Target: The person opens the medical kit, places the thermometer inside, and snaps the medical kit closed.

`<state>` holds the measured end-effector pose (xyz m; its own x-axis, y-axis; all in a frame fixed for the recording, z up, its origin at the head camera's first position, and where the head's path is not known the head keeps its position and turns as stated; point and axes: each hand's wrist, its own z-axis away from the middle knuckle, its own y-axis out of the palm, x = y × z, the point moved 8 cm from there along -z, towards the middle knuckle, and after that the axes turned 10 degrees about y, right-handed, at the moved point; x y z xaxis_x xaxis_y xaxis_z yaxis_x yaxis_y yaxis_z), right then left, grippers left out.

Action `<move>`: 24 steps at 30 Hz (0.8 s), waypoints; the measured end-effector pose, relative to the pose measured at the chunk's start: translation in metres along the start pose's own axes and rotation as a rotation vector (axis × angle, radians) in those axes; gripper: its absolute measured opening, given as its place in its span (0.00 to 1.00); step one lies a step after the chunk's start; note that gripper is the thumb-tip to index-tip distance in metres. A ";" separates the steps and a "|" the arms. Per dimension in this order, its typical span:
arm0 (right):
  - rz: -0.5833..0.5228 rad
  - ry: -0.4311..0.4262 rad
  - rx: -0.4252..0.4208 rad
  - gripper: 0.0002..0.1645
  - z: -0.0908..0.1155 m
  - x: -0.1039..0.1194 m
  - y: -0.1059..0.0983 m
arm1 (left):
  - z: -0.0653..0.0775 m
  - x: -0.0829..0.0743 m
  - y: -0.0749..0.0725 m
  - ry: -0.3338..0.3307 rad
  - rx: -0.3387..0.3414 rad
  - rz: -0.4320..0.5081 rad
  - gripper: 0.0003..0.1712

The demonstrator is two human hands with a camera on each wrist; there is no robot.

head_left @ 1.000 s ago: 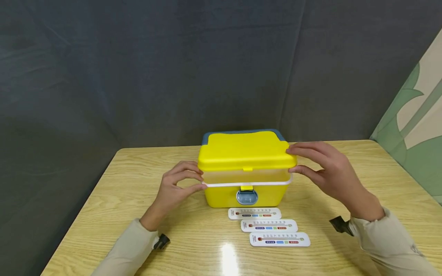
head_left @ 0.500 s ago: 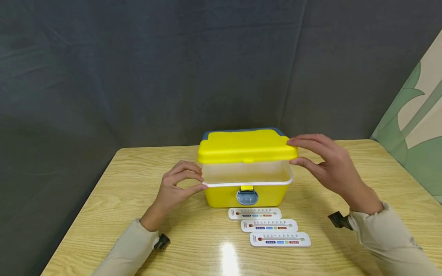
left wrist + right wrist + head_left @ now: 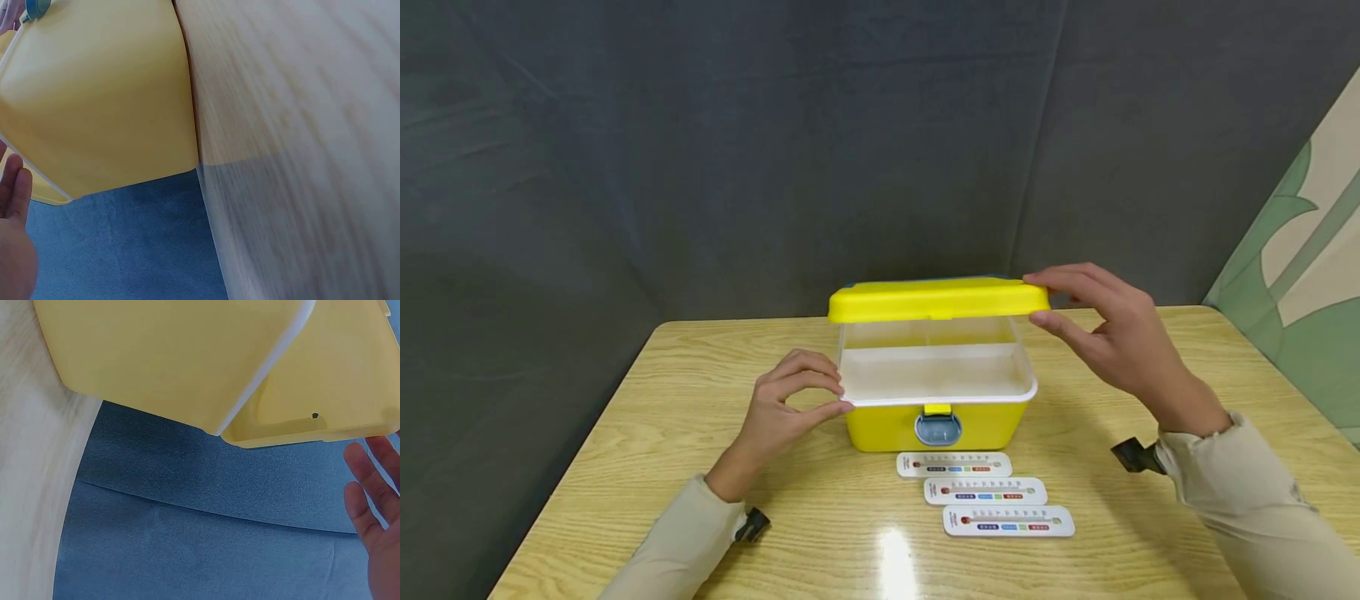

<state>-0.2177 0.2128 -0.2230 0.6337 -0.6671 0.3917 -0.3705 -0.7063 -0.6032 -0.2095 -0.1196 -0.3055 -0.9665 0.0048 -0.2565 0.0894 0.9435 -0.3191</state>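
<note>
A yellow plastic storage box [image 3: 880,429] with a grey-blue front latch [image 3: 937,429] stands on the table, its lid [image 3: 925,302] tilted partly up. A white inner tray [image 3: 936,375] shows below the lid. With thumb and fingers, my left hand [image 3: 782,408] holds the white rim at the box's left front corner. My right hand [image 3: 1112,337] pinches the lid's right front corner, thumb below and fingers on top. In the right wrist view, the lid's underside [image 3: 331,375] shows beside some fingers. Three white thermometers [image 3: 953,464] [image 3: 985,491] [image 3: 1008,521] lie before the box.
The wood-grain table [image 3: 662,433] ends just behind the box. A dark cloth [image 3: 820,167] hangs behind and at the left. At the right is a green and beige patterned panel [image 3: 1300,275].
My right hand has risen with the lid's front edge, so the lid is tilted higher and the white tray has come into sight. The left hand and the thermometers stay in place.
</note>
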 end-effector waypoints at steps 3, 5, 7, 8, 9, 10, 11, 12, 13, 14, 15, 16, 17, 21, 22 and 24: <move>0.017 0.022 0.005 0.35 -0.004 -0.002 0.000 | 0.000 0.000 0.000 -0.005 0.001 -0.002 0.09; 0.025 0.030 0.005 0.34 -0.007 -0.002 -0.001 | -0.001 0.000 0.001 -0.006 0.001 -0.001 0.08; 0.027 0.036 0.003 0.32 -0.011 -0.002 -0.002 | -0.001 0.000 0.001 -0.004 0.002 -0.001 0.09; 0.026 0.037 0.001 0.31 -0.012 -0.002 -0.002 | -0.001 0.000 0.001 -0.002 0.003 -0.001 0.09; 0.025 0.039 0.000 0.30 -0.014 -0.002 -0.003 | 0.000 0.000 0.001 -0.001 0.003 -0.001 0.09; 0.020 0.040 -0.002 0.29 -0.016 -0.002 -0.003 | 0.000 0.000 0.001 -0.001 0.004 -0.002 0.09; 0.016 0.045 -0.002 0.29 -0.018 -0.002 -0.004 | 0.000 0.000 0.001 -0.002 0.004 -0.002 0.08; 0.013 0.051 0.000 0.28 -0.020 -0.002 -0.004 | 0.000 0.000 0.001 -0.005 0.004 -0.003 0.08; 0.011 0.056 0.001 0.27 -0.022 -0.002 -0.005 | 0.000 0.001 0.001 -0.009 0.003 -0.004 0.08; 0.009 0.063 0.000 0.27 -0.024 -0.002 -0.005 | 0.000 0.001 0.001 -0.013 0.003 -0.006 0.08; 0.008 0.070 0.002 0.27 -0.026 -0.003 -0.005 | 0.000 0.002 0.001 -0.017 0.002 -0.006 0.09; 0.008 0.078 0.003 0.27 -0.027 -0.003 -0.005 | 0.000 0.002 0.001 -0.022 0.001 -0.005 0.09; 0.008 0.087 0.005 0.27 -0.029 -0.004 -0.005 | 0.000 0.003 0.001 -0.025 0.001 -0.004 0.09; 0.000 0.132 0.019 0.25 -0.035 -0.008 -0.004 | 0.000 0.003 0.001 -0.027 -0.001 0.002 0.09; -0.004 0.143 0.022 0.25 -0.036 -0.010 -0.004 | 0.000 0.003 0.001 -0.025 -0.001 0.003 0.09; -0.008 0.166 0.025 0.23 -0.039 -0.014 -0.003 | -0.001 0.003 0.002 -0.021 -0.002 0.005 0.09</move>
<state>-0.2519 0.2145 -0.1994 0.5148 -0.6931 0.5046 -0.3476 -0.7068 -0.6161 -0.2124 -0.1177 -0.3063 -0.9609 0.0027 -0.2768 0.0937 0.9442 -0.3158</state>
